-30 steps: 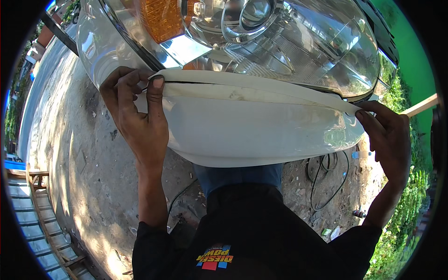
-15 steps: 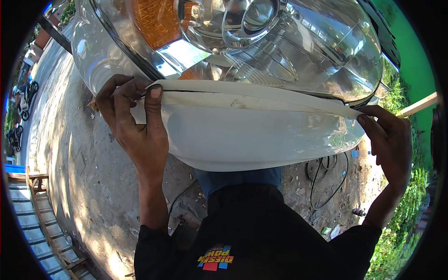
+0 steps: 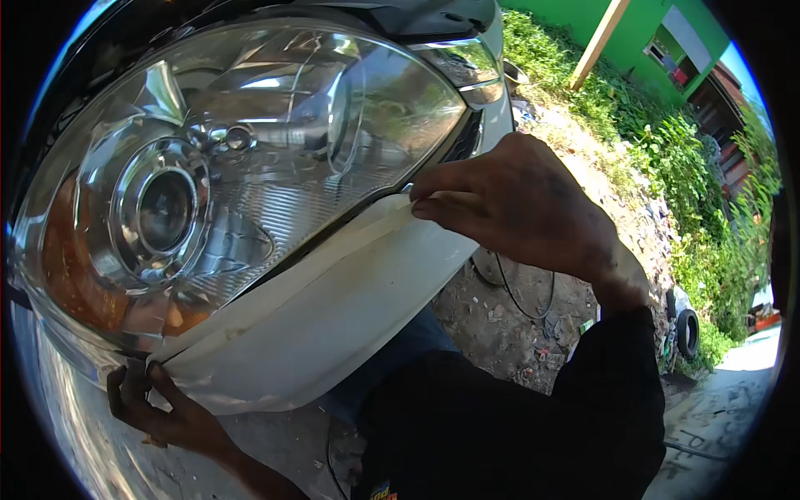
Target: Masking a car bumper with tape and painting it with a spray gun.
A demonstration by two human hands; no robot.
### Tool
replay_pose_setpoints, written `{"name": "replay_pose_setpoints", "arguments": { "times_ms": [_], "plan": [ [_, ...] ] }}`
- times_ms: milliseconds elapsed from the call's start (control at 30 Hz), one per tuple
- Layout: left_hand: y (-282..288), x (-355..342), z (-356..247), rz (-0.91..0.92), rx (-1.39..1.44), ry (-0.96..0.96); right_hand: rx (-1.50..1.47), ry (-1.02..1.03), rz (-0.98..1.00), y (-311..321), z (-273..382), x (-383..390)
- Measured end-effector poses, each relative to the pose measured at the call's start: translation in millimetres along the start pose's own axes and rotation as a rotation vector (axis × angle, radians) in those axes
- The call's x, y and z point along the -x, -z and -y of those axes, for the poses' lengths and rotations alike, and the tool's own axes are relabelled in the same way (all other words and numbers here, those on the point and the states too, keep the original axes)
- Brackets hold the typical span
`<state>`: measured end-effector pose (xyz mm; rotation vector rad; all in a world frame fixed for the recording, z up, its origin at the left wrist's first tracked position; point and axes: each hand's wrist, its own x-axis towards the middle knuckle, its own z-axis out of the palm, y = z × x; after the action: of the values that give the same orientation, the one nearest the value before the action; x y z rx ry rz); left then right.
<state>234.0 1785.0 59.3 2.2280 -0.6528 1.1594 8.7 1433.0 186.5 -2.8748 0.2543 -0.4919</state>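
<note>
A large clear headlight [image 3: 279,142] with a round lens and amber section fills the upper left. Below it is a glossy white body panel [image 3: 325,312]. A pale tape strip [image 3: 317,250] runs along the panel's upper edge, beside the dark seam. At the lower left my left hand [image 3: 167,404] pinches one end of the strip with thumb and finger. My right hand [image 3: 521,208] is closed on the strip's other end near the headlight's pointed corner, its fingertips against the panel edge.
Behind the vehicle stand a green wall [image 3: 692,50], a wooden post [image 3: 596,46] and weeds [image 3: 667,158]. A dark cable [image 3: 529,308] lies on the littered dirt ground, and a tyre [image 3: 687,333] is at the right.
The view has swung round to the right, so the headlight now slants across the left. Both hands still grip the strip's ends; my right hand now shows higher than my left.
</note>
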Motion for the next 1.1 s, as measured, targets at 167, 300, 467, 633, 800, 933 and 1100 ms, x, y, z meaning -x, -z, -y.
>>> {"name": "replay_pose_setpoints", "arguments": {
  "times_ms": [167,300,467,633,800,933,1100],
  "plan": [
    [2,-3,-11,0.031,0.037,0.048,-0.067,-0.172,0.083,2,1,-7],
    [10,-3,-10,0.009,0.042,0.048,-0.105,-0.156,0.067,0,5,-10],
    [8,0,-2,-0.020,0.034,0.025,-0.050,-0.155,0.029,-2,8,-14],
    [5,1,0,-0.025,0.098,0.065,0.003,-0.192,0.021,-5,12,-17],
    [2,-2,-11,-0.009,0.111,0.055,-0.042,-0.212,-0.046,-9,9,-13],
    [3,0,-6,-0.013,0.140,0.049,-0.005,-0.273,0.008,-6,11,-15],
    [-8,3,-3,-0.084,0.231,0.033,-0.047,-0.224,-0.078,-12,10,-12]
  ]
}}
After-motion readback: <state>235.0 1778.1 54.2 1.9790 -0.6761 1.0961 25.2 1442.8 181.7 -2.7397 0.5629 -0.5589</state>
